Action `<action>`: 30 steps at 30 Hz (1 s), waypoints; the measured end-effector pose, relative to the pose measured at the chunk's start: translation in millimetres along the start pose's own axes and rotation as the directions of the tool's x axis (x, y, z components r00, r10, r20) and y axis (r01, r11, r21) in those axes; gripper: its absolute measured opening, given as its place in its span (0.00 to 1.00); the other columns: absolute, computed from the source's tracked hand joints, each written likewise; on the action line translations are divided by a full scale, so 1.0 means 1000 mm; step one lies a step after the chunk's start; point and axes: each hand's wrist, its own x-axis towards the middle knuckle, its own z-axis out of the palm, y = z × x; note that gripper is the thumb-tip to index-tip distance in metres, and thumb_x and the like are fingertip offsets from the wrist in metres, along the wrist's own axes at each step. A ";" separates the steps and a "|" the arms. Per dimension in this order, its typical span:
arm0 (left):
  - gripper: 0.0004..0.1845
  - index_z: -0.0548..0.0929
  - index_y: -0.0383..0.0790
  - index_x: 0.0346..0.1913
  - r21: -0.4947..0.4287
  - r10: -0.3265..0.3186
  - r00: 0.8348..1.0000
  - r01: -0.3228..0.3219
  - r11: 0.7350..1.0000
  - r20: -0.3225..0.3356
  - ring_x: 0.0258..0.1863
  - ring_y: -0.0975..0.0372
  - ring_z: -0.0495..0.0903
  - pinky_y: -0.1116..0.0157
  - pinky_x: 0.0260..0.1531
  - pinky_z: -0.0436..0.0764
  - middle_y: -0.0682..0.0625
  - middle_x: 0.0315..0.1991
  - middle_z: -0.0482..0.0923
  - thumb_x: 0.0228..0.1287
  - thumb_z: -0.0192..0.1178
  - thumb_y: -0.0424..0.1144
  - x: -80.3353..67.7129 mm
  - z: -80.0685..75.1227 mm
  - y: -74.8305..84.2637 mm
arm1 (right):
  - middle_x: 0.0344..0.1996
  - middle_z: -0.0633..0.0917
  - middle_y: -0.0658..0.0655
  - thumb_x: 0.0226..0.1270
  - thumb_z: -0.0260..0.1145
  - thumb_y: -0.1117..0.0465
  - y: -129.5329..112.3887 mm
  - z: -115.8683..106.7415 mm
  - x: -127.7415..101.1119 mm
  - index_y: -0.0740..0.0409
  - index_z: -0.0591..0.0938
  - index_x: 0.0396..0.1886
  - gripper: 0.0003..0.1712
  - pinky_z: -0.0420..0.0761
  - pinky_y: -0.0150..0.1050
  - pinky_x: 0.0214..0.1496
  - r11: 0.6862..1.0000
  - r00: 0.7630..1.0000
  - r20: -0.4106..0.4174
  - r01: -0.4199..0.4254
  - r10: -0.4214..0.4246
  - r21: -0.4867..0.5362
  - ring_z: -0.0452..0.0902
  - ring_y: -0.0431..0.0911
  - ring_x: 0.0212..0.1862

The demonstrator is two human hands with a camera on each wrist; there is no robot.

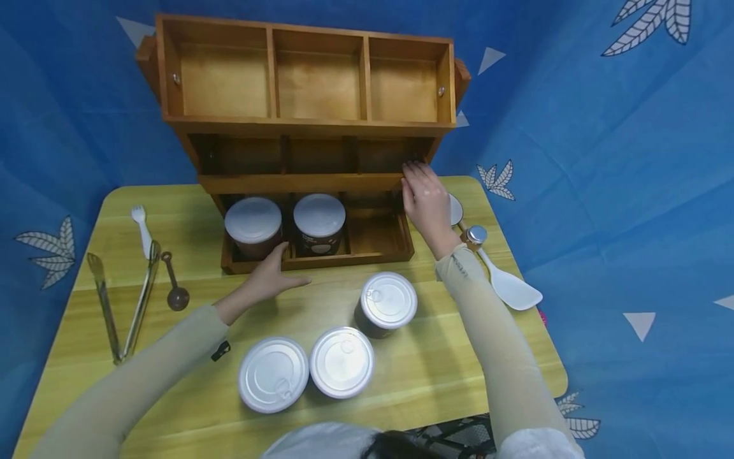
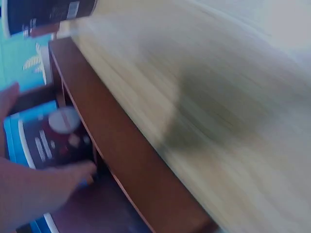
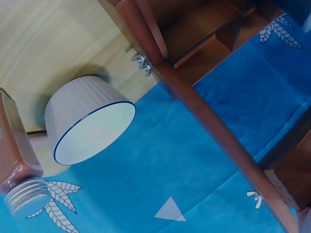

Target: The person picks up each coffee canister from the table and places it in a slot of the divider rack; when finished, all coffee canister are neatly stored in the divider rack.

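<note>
A three-tier wooden rack point(image 1: 309, 185) stands at the back of the table. In its bottom tier, a lidded can point(image 1: 253, 220) sits in the left compartment and a dark, printed can point(image 1: 319, 217) in the middle one. My left hand point(image 1: 258, 284) is beside the left can's lower front, thumb spread away from the fingers; whether it touches the can is unclear. The right hand point(image 1: 425, 201) grips the right end of the rack's middle tier, fingers over its front edge. Three more cans stand in front: one can point(image 1: 388, 301) at right, another can point(image 1: 342, 362) and a third can point(image 1: 273, 375) nearer me.
To the left lie metal tongs point(image 1: 140, 306), a white fork point(image 1: 142, 229) and a brown scoop point(image 1: 176, 294). At right are a white bowl point(image 3: 87, 119), a metal-capped jar point(image 3: 17, 150) and a white spoon point(image 1: 513, 287). Wing nuts point(image 3: 143, 65) stick out from the rack's side.
</note>
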 end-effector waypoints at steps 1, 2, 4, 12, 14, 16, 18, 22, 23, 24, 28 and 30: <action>0.58 0.44 0.29 0.77 0.002 0.014 1.000 -0.014 1.000 0.008 0.74 0.37 0.54 0.41 0.73 0.60 0.30 0.77 0.48 0.58 0.68 0.55 -0.004 -0.003 -0.003 | 0.54 0.85 0.64 0.75 0.56 0.61 0.000 0.000 0.000 0.66 0.82 0.56 0.18 0.76 0.48 0.68 1.000 1.000 -0.001 0.000 0.000 -0.001 0.79 0.56 0.61; 0.56 0.47 0.29 0.77 -0.004 0.034 0.999 -0.034 0.999 0.016 0.74 0.38 0.56 0.42 0.73 0.61 0.30 0.76 0.50 0.58 0.69 0.55 -0.007 -0.005 -0.006 | 0.54 0.85 0.64 0.75 0.56 0.61 0.000 0.000 0.000 0.66 0.82 0.56 0.18 0.76 0.48 0.68 1.000 1.000 -0.004 0.002 -0.002 0.000 0.79 0.56 0.61; 0.52 0.52 0.30 0.76 -0.028 0.094 0.995 -0.093 0.995 0.044 0.73 0.38 0.58 0.43 0.73 0.62 0.32 0.75 0.54 0.59 0.69 0.52 -0.011 -0.008 -0.013 | 0.54 0.85 0.64 0.74 0.56 0.61 0.000 0.001 0.000 0.66 0.82 0.56 0.18 0.77 0.48 0.67 1.000 1.000 -0.015 0.005 -0.005 0.004 0.79 0.56 0.60; 0.39 0.58 0.32 0.74 -0.154 0.303 0.913 -0.270 0.951 0.272 0.74 0.40 0.59 0.43 0.74 0.59 0.32 0.73 0.60 0.67 0.63 0.42 0.007 0.008 -0.006 | 0.53 0.86 0.65 0.74 0.56 0.62 0.002 0.001 0.001 0.67 0.83 0.55 0.18 0.78 0.48 0.66 1.000 0.999 -0.029 0.019 -0.019 -0.005 0.80 0.56 0.59; 0.41 0.58 0.32 0.74 -0.152 0.336 0.880 -0.302 0.941 0.334 0.74 0.40 0.58 0.43 0.74 0.59 0.32 0.73 0.60 0.66 0.64 0.44 0.015 0.014 0.004 | 0.52 0.86 0.65 0.74 0.57 0.62 0.001 0.001 0.000 0.67 0.83 0.54 0.17 0.78 0.48 0.66 1.000 0.999 -0.032 0.022 -0.022 -0.006 0.80 0.56 0.59; 0.43 0.57 0.32 0.74 -0.151 0.363 0.846 -0.330 0.932 0.390 0.74 0.40 0.58 0.44 0.75 0.59 0.32 0.73 0.60 0.64 0.66 0.45 0.023 0.022 0.013 | 0.52 0.86 0.64 0.73 0.57 0.62 0.001 0.002 -0.001 0.67 0.83 0.54 0.17 0.78 0.48 0.66 1.000 0.999 -0.036 0.024 -0.024 -0.006 0.80 0.56 0.59; 0.45 0.56 0.30 0.75 -0.164 0.392 0.806 -0.357 0.920 0.443 0.74 0.39 0.57 0.44 0.75 0.58 0.30 0.73 0.58 0.62 0.67 0.43 0.031 0.031 0.020 | 0.52 0.86 0.65 0.73 0.57 0.63 0.001 0.002 -0.002 0.67 0.83 0.54 0.17 0.78 0.48 0.66 1.000 0.999 -0.035 0.027 -0.027 -0.005 0.80 0.56 0.59; 0.49 0.52 0.28 0.75 -0.195 0.425 0.745 -0.381 0.904 0.515 0.76 0.40 0.54 0.44 0.76 0.55 0.29 0.74 0.55 0.58 0.71 0.38 0.047 0.047 0.033 | 0.53 0.86 0.64 0.74 0.57 0.62 0.000 0.001 -0.002 0.67 0.83 0.54 0.17 0.78 0.48 0.66 1.000 0.999 -0.025 0.029 -0.029 -0.008 0.80 0.56 0.59; 0.50 0.51 0.28 0.75 -0.205 0.433 0.730 -0.385 0.900 0.528 0.76 0.40 0.53 0.44 0.76 0.55 0.29 0.75 0.54 0.57 0.71 0.36 0.050 0.051 0.035 | 0.52 0.86 0.64 0.74 0.57 0.62 0.000 0.001 -0.002 0.67 0.83 0.54 0.17 0.78 0.48 0.66 1.000 0.999 -0.024 0.028 -0.028 -0.012 0.80 0.56 0.59; 0.51 0.51 0.28 0.76 -0.209 0.438 0.719 -0.389 0.897 0.540 0.76 0.40 0.53 0.44 0.76 0.55 0.30 0.75 0.53 0.56 0.72 0.35 0.052 0.054 0.038 | 0.53 0.86 0.64 0.74 0.57 0.62 0.001 0.001 -0.002 0.66 0.83 0.55 0.17 0.78 0.48 0.66 1.000 0.999 -0.023 0.025 -0.025 -0.017 0.80 0.56 0.59; 0.54 0.49 0.30 0.76 -0.245 0.451 0.676 -0.383 0.891 0.583 0.77 0.42 0.51 0.44 0.76 0.55 0.34 0.76 0.52 0.52 0.74 0.34 0.058 0.063 0.050 | 0.52 0.86 0.63 0.74 0.56 0.62 0.002 0.002 -0.002 0.66 0.83 0.55 0.17 0.77 0.47 0.67 0.999 0.999 -0.028 0.022 -0.023 -0.031 0.80 0.55 0.59; 0.56 0.49 0.30 0.76 -0.256 0.462 0.650 -0.391 0.884 0.603 0.78 0.43 0.51 0.43 0.76 0.54 0.36 0.77 0.53 0.51 0.75 0.33 0.059 0.066 0.056 | 0.52 0.86 0.63 0.74 0.57 0.62 0.002 0.002 -0.001 0.66 0.83 0.54 0.17 0.77 0.46 0.68 0.999 0.999 -0.035 0.026 -0.027 -0.033 0.80 0.55 0.59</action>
